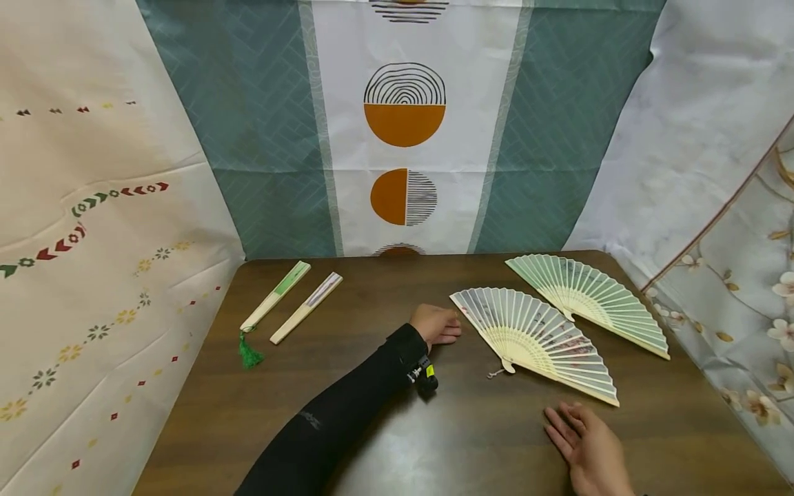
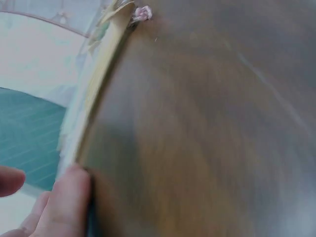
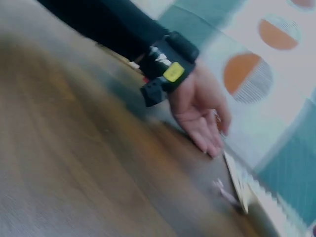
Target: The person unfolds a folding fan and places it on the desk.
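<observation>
A white folding fan [image 1: 527, 331] with a floral print lies spread on the table, a small light tassel cord at its pivot. Just left of its upper left corner is my left hand [image 1: 436, 324], fingers relaxed and together. In the left wrist view, its fingertips [image 2: 71, 192] come up against the end of the fan's outer stick [image 2: 96, 94]; whether they touch it I cannot tell. My right hand [image 1: 589, 448] hovers below the fan's lower right tip, palm turned inward, fingers loosely extended and holding nothing. Behind the white fan, a green folding fan [image 1: 595, 296] also lies spread.
Two folded fans lie at the table's left: one green [image 1: 276, 296] with a green tassel [image 1: 250, 353], one pale [image 1: 307, 308]. The brown wooden table [image 1: 397, 441] meets a patterned cloth [image 1: 403, 207] at its back edge. Light cloths hang along both sides.
</observation>
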`<state>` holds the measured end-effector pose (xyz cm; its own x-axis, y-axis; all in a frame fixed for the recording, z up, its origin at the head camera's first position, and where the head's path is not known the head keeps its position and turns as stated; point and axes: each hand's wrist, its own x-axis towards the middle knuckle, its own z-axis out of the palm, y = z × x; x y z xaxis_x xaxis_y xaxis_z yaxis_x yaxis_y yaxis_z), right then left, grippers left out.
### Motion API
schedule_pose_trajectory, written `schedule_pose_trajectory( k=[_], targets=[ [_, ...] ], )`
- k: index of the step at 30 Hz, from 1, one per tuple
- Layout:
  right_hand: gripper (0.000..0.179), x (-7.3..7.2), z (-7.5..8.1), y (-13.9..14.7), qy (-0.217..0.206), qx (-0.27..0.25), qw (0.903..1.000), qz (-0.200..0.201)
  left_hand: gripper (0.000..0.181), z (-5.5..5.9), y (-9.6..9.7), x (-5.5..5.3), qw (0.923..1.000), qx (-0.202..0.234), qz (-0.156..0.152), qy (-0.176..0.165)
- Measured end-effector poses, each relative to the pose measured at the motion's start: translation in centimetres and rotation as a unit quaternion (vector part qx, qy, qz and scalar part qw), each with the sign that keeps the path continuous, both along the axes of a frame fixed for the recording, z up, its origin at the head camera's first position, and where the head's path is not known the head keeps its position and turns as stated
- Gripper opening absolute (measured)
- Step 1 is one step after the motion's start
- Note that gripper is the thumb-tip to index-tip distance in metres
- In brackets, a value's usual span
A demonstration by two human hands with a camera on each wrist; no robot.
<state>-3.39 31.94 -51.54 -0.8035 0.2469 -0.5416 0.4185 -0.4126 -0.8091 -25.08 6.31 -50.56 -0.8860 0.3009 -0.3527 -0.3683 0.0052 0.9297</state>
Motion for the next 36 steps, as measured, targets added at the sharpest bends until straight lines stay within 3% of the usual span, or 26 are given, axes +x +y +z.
schedule_pose_trajectory(
  k=[2, 3, 5, 6, 7, 10, 12, 13, 14, 16, 19, 21, 23, 25, 26, 29, 32, 35, 36],
  targets=[
    [0.028, -0.1, 0.5, -1.5, 0.011, 0.035, 0.9993, -0.004, 0.034, 0.3, -1.3, 0.0, 0.9971, -0.036, 0.010, 0.066],
    [0.025, -0.3, 0.8, -2.3, 0.023, 0.046, 0.9986, -0.008, 0.034, 0.4, -2.2, -0.2, 0.9916, -0.065, 0.013, 0.111],
    [0.020, -1.2, 1.3, -4.3, 0.064, 0.059, 0.9960, -0.020, 0.035, 1.0, -4.6, -0.9, 0.9723, -0.145, 0.022, 0.182],
    [0.019, -1.8, 1.6, -5.4, 0.089, 0.066, 0.9935, -0.025, 0.037, 0.3, -6.3, -2.2, 0.9564, -0.194, 0.032, 0.215],
    [0.018, -2.7, 1.7, -6.6, 0.114, 0.071, 0.9904, -0.033, 0.039, 0.5, -8.0, -3.2, 0.9405, -0.244, 0.038, 0.234],
    [0.016, -5.7, 1.9, -10.5, 0.179, 0.104, 0.9780, -0.023, 0.052, -2.5, -14.4, -8.4, 0.8910, -0.366, 0.049, 0.264],
    [0.015, -7.9, 1.7, -13.0, 0.204, 0.168, 0.9643, 0.018, 0.062, -4.8, -18.2, -11.3, 0.8634, -0.424, 0.059, 0.267],
    [0.018, -8.9, 1.5, -14.2, 0.214, 0.206, 0.9534, 0.051, 0.066, -5.1, -19.6, -11.8, 0.8537, -0.446, 0.056, 0.263],
    [0.023, -10.0, 1.4, -15.3, 0.224, 0.243, 0.9398, 0.087, 0.070, -6.1, -20.8, -12.6, 0.8393, -0.470, 0.058, 0.267],
    [0.035, -12.0, 1.1, -17.4, 0.244, 0.320, 0.9016, 0.159, 0.076, -5.9, -22.0, -11.8, 0.8220, -0.505, 0.045, 0.260],
    [0.048, -14.6, 0.4, -19.9, 0.283, 0.400, 0.8323, 0.259, 0.083, -4.8, -22.2, -9.3, 0.8121, -0.533, 0.019, 0.237],
    [0.057, -15.8, 0.4, -21.2, 0.295, 0.416, 0.8029, 0.308, 0.085, -3.9, -21.9, -7.4, 0.8076, -0.548, 0.005, 0.218],
    [0.063, -16.8, 0.0, -21.9, 0.299, 0.426, 0.7823, 0.342, 0.083, -3.7, -21.4, -6.2, 0.8036, -0.560, -0.006, 0.200],
    [0.068, -17.5, -0.7, -22.3, 0.291, 0.436, 0.7697, 0.365, 0.076, -3.9, -21.5, -5.8, 0.7916, -0.578, -0.015, 0.198],
    [0.070, -17.8, -0.7, -22.6, 0.280, 0.435, 0.7710, 0.371, 0.070, -4.2, -21.7, -5.8, 0.7857, -0.585, -0.020, 0.200],
    [0.070, -18.7, -2.2, -22.9, 0.263, 0.458, 0.7584, 0.382, 0.045, -5.8, -22.8, -6.7, 0.7680, -0.597, -0.025, 0.230],
    [0.068, -18.9, -2.6, -23.0, 0.256, 0.468, 0.7517, 0.388, 0.015, -7.4, -23.4, -7.9, 0.7387, -0.616, -0.025, 0.273],
    [0.066, -18.6, -2.0, -22.9, 0.246, 0.461, 0.7583, 0.390, 0.007, -8.1, -22.8, -8.2, 0.7195, -0.624, -0.012, 0.305],
    [0.066, -18.5, -1.7, -22.8, 0.242, 0.459, 0.7614, 0.388, 0.009, -8.0, -22.4, -8.1, 0.7189, -0.623, -0.008, 0.309]
  ],
)
